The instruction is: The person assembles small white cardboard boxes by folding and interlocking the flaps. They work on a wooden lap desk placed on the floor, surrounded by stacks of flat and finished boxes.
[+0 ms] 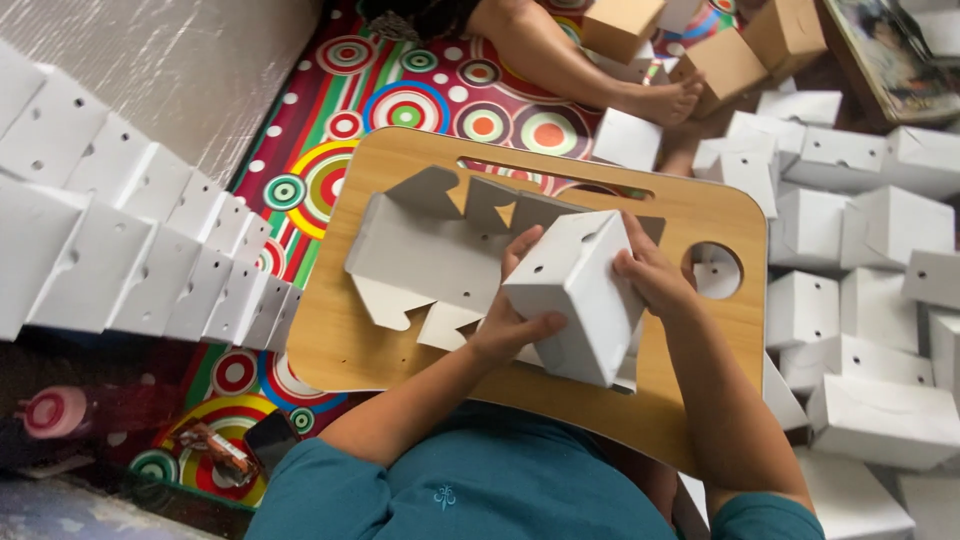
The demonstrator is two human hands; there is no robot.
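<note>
Hands (520, 320) (650, 280) around smooth white cardboard box (578, 300)

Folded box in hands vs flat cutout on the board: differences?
The folded box is a closed block; the flat cutout lies unfolded with its flaps spread. The box is gripped by the left hand and right hand; the cutout rests on the board, partly under the box. Both are white card with punched holes.

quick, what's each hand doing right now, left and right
Left hand: closed on the near side of the white folded box.
Right hand: gripping the same box's far side, above the wooden lap tray.
</note>
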